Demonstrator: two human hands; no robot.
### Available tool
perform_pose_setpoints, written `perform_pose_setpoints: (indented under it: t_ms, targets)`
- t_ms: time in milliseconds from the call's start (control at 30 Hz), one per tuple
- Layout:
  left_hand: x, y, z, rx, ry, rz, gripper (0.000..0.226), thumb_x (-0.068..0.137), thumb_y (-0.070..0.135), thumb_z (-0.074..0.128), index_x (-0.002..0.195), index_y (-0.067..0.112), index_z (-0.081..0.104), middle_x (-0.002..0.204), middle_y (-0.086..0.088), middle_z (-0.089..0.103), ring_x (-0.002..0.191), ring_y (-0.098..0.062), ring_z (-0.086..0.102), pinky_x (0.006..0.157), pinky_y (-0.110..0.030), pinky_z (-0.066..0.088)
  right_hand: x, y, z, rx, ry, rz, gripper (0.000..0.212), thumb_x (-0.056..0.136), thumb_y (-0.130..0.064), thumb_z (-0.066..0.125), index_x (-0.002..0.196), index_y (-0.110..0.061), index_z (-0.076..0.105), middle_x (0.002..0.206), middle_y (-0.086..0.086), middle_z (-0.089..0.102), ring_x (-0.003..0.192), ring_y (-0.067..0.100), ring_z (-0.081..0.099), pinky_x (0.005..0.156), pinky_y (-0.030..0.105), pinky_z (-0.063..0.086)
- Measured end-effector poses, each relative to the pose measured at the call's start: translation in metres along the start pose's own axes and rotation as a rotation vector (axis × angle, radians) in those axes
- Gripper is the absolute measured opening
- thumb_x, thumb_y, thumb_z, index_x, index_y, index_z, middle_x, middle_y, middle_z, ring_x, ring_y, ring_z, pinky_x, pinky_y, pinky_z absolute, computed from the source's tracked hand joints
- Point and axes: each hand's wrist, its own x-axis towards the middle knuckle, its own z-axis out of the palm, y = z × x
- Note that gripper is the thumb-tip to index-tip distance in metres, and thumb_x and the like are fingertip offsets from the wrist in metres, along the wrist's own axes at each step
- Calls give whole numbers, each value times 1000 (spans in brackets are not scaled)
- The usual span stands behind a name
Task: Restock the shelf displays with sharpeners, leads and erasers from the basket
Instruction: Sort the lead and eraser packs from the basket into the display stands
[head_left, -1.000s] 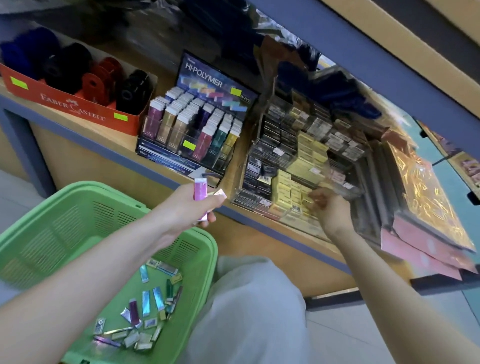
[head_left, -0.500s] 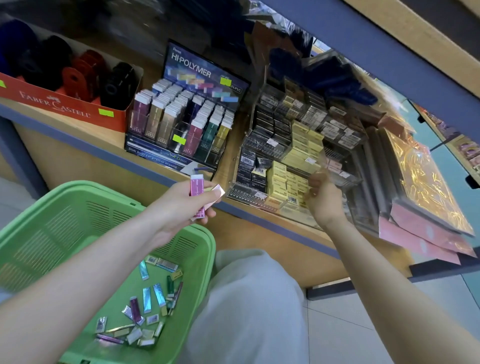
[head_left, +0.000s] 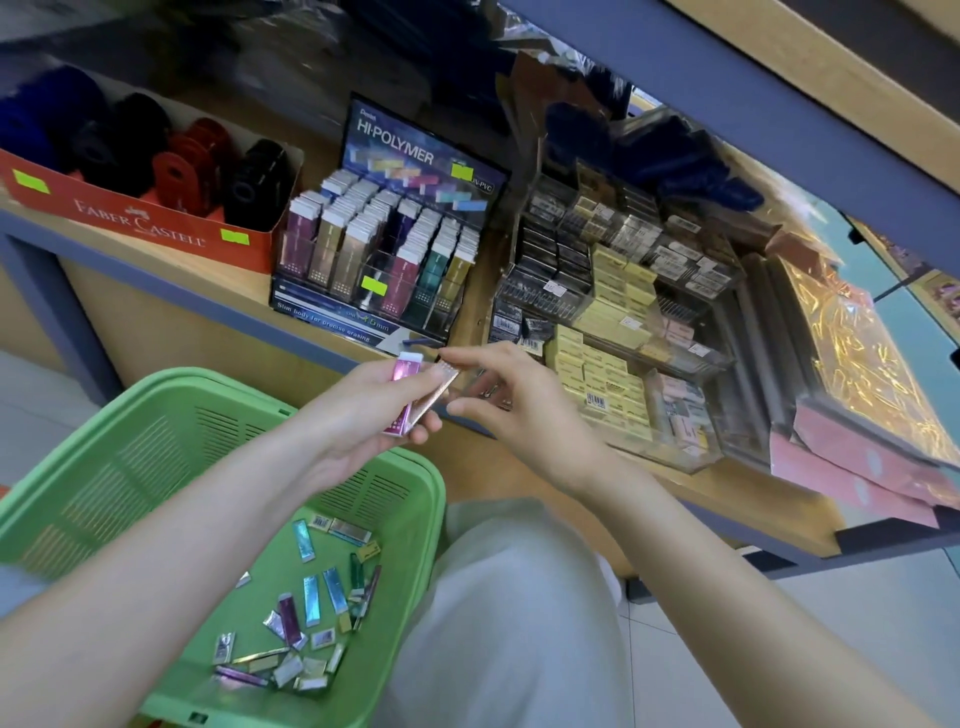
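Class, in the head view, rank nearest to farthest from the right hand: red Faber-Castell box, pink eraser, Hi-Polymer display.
From the right hand:
1. pink eraser, held in the left hand
2. Hi-Polymer display, on the shelf ahead
3. red Faber-Castell box, far left
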Motion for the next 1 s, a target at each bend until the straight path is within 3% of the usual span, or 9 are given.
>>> perform_pose_setpoints:
  t_ms: [100,167,333,433,533,667,833,967,1000]
  targets:
    - [-3,0,-2,6,-17,-9,19,96,22,52,104,9,62,62,-3,61,53,-10,53,51,-18,47,3,-3,0,17,49,17,24,81,-14,74,99,-25,65,95,-11,56,78,0,56,72,11,42]
    - [-4,1,-4,-3,-4,-1,19,96,20,51,108,9,62,69,-5,63,57,-10,55,51,-18,48,3,-3,-1,60,29,36,26,79,-13,75,88,-30,58,89,-15,58,74,-1,55,69,12,43]
    - [-7,4,-12,-44,67,21,19,95,18,52,110,8,60,85,-8,58,60,-8,56,52,-16,49,3,-8,-2,316,46,121,21,85,-6,68,82,-22,56,74,-6,62,64,2,61,65,17,50]
    - [-9,2,-15,66,128,95,15,97,19,51,106,11,58,80,-7,56,60,-10,53,56,-18,47,4,-14,1,3,58,31,19,84,-15,71,80,-28,58,74,-12,62,68,1,58,66,12,44]
    - [-11,2,-16,182,145,177,14,97,21,49,103,12,58,74,-7,60,63,-14,52,62,-25,44,7,-22,7,-318,13,-122,7,83,-28,71,86,-24,66,76,-14,57,74,7,48,67,20,39]
    - [-16,5,-17,114,172,228,12,98,17,48,103,14,58,78,-8,65,61,-11,62,58,-22,52,16,-26,8,-355,-5,-187,7,84,-22,70,85,-17,65,75,-10,50,69,9,42,62,22,32]
    - [-18,14,-30,23,286,298,13,98,13,47,107,19,55,92,-3,65,59,-6,64,59,-18,53,31,-27,-7,-400,91,-84,13,88,-27,64,82,-29,53,73,-17,55,64,-4,48,58,17,36]
    - [-20,17,-38,-8,301,306,13,97,14,48,101,24,54,100,-4,66,62,-7,65,61,-18,53,50,-27,-20,-26,207,110,7,95,-21,55,98,-17,51,82,-3,64,69,9,66,71,33,56]
    - [-20,17,-39,-4,301,302,13,97,14,49,100,25,54,100,-4,66,63,-8,65,63,-19,54,55,-28,-20,95,222,138,9,96,-18,53,101,-14,48,81,-2,65,70,6,67,73,29,57]
